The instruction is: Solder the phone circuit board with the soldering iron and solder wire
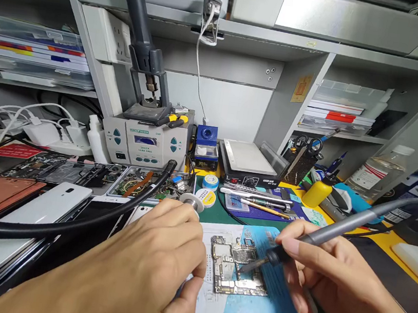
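My right hand (pixel 336 270) grips a grey soldering iron (pixel 339 229) like a pen. The iron's tip slants down to the left over a phone circuit board (pixel 234 285); whether it touches cannot be told. The board lies flat on a blue and white printed mat (pixel 281 304). My left hand (pixel 164 254) rests at the board's left, fingers curled and thumb pressed in against them; what they hold, if anything, is hidden. Just beyond its knuckles shows a spool of solder wire (pixel 191 202), partly covered by the hand.
A thick black hose (pixel 123 212) crosses the left side over several phones and a white phone back (pixel 15 233). Behind stand a hot-air station (pixel 148 143), a small hotplate box (pixel 250 162) and round tins (pixel 206 197). Tweezers and tools (pixel 265 200), plus a yellow bottle (pixel 316 192), lie right.
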Available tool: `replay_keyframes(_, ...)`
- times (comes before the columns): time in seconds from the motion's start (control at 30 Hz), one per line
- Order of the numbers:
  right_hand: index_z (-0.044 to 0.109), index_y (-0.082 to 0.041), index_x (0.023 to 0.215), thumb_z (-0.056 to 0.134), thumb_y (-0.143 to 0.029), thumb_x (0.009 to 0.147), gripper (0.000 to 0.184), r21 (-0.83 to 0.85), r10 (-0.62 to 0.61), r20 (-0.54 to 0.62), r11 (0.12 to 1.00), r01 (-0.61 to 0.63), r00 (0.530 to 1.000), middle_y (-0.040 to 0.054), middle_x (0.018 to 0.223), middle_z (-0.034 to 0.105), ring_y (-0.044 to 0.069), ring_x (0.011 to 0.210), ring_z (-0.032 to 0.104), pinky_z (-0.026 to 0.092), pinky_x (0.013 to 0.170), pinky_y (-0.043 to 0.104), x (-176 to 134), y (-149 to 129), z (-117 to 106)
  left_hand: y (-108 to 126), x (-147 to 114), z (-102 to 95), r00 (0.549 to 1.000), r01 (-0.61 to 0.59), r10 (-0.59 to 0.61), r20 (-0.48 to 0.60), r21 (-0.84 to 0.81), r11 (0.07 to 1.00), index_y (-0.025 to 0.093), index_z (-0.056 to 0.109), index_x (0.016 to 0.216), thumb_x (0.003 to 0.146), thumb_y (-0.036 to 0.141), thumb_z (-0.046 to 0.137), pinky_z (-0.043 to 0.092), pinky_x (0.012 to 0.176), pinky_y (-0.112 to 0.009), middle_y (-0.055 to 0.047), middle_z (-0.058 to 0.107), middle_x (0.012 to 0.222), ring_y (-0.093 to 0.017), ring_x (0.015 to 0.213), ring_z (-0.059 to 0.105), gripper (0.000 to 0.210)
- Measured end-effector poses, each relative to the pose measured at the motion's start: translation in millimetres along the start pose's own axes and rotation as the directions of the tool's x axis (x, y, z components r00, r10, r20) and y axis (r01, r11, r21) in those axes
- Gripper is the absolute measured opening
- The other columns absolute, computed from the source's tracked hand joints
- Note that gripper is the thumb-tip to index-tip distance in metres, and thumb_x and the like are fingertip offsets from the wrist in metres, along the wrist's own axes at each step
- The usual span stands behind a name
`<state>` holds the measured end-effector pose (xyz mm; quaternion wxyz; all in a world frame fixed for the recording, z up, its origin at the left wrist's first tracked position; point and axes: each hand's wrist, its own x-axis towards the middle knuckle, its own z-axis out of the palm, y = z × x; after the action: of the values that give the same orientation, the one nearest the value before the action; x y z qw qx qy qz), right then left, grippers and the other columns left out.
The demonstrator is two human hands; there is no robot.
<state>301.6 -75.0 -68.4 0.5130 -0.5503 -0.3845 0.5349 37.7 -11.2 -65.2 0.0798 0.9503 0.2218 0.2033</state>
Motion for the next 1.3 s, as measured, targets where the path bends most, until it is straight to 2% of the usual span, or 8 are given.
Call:
replay_keyframes(0.13, 0.069, -0.021, 0.075, 0.085, -0.040, 0.079, 0.024, -0.019, 0.005, 0.038, 1.000, -0.004, 0.999, -0.0018, 0.043, 0.061, 0.014, 0.033, 0.058, 0.046, 0.034, 0.017, 0, 6, -1, -3, 4, 5.7, 0.997, -0.061, 0.062, -0.036, 0.025, 0.998, 0.022, 0.058, 0.085, 0.090, 0.015, 0.055, 0.048, 0.088, -0.041, -0.002, 0.060, 0.090, -0.022, 0.092, 0.055, 0.009)
replay_keyframes(0.27, 0.071, -0.023, 0.080, 0.083, -0.041, 0.080, 0.021, -0.021, -0.038, 0.076, 0.999, 0.040, 0.996, -0.0022, 0.046, 0.064, 0.014, 0.035, 0.061, 0.047, 0.034, 0.016, 2, 15, -8, -6, 10, 9.5, 0.991, -0.097, 0.100, -0.093, 0.034, 0.995, 0.020, 0.056, 0.072, 0.088, 0.014, 0.052, 0.045, 0.079, -0.040, -0.002, 0.057, 0.077, -0.020, 0.081, 0.051, 0.017)
replay_keyframes(0.5, 0.070, -0.022, 0.078, 0.082, -0.035, 0.083, 0.018, -0.032, -0.052, 0.110, 0.998, 0.056, 0.993, -0.0031, 0.054, 0.068, 0.013, 0.038, 0.063, 0.051, 0.036, 0.017, -1, 18, -9, -6, 14, 5.9, 1.000, -0.002, 0.002, -0.025, 0.027, 1.000, 0.018, 0.057, 0.072, 0.086, 0.011, 0.052, 0.044, 0.081, -0.040, -0.002, 0.058, 0.080, -0.021, 0.086, 0.051, 0.017)
replay_keyframes(0.53, 0.070, -0.022, 0.079, 0.081, -0.033, 0.083, 0.016, -0.041, -0.051, 0.108, 0.998, 0.056, 0.993, -0.0034, 0.056, 0.069, 0.013, 0.039, 0.063, 0.052, 0.037, 0.017, -2, 18, -8, -7, 14, 6.9, 0.995, -0.085, 0.085, -0.049, 0.002, 0.996, 0.019, 0.056, 0.071, 0.085, 0.014, 0.054, 0.043, 0.078, -0.039, -0.002, 0.056, 0.076, -0.021, 0.082, 0.049, 0.016)
replay_keyframes(0.7, 0.069, -0.021, 0.082, 0.079, -0.029, 0.086, 0.014, -0.082, -0.036, 0.109, 0.996, 0.045, 0.993, -0.0041, 0.056, 0.069, 0.011, 0.039, 0.063, 0.052, 0.041, 0.016, -6, 17, -5, -8, 10, 11.6, 0.999, -0.034, 0.034, -0.041, 0.002, 0.999, 0.019, 0.056, 0.072, 0.087, 0.013, 0.052, 0.043, 0.078, -0.039, -0.002, 0.056, 0.077, -0.021, 0.083, 0.049, 0.017)
replay_keyframes(0.83, 0.068, -0.020, 0.082, 0.083, -0.029, 0.084, 0.018, -0.119, -0.004, 0.087, 0.993, 0.014, 0.996, -0.0035, 0.053, 0.068, 0.011, 0.039, 0.062, 0.053, 0.042, 0.017, -6, 13, 0, -5, 10, 8.2, 0.994, -0.080, 0.078, -0.078, -0.028, 0.996, 0.020, 0.054, 0.072, 0.085, 0.014, 0.052, 0.040, 0.073, -0.038, -0.001, 0.056, 0.077, -0.020, 0.080, 0.047, 0.015)
replay_keyframes(1.07, 0.068, -0.019, 0.081, 0.088, -0.036, 0.080, 0.026, -0.085, 0.006, 0.097, 0.996, 0.002, 0.995, -0.0029, 0.055, 0.069, 0.011, 0.041, 0.064, 0.053, 0.041, 0.017, -6, 10, 6, -5, 3, 10.9, 1.000, -0.003, 0.005, 0.021, -0.079, 0.997, 0.024, 0.052, 0.090, 0.092, 0.015, 0.057, 0.034, 0.098, -0.042, 0.002, 0.054, 0.096, -0.020, 0.096, 0.048, 0.011)
replay_keyframes(1.3, 0.070, -0.016, 0.077, 0.091, -0.041, 0.076, 0.033, -0.083, 0.000, 0.009, 0.997, 0.001, 1.000, -0.0034, 0.055, 0.068, 0.009, 0.040, 0.062, 0.052, 0.040, 0.015, -14, 5, 16, -6, -2, 11.4, 0.999, 0.000, 0.004, 0.041, -0.093, 0.996, 0.025, 0.051, 0.090, 0.093, 0.016, 0.057, 0.033, 0.094, -0.043, 0.002, 0.050, 0.093, -0.020, 0.092, 0.044, 0.011)
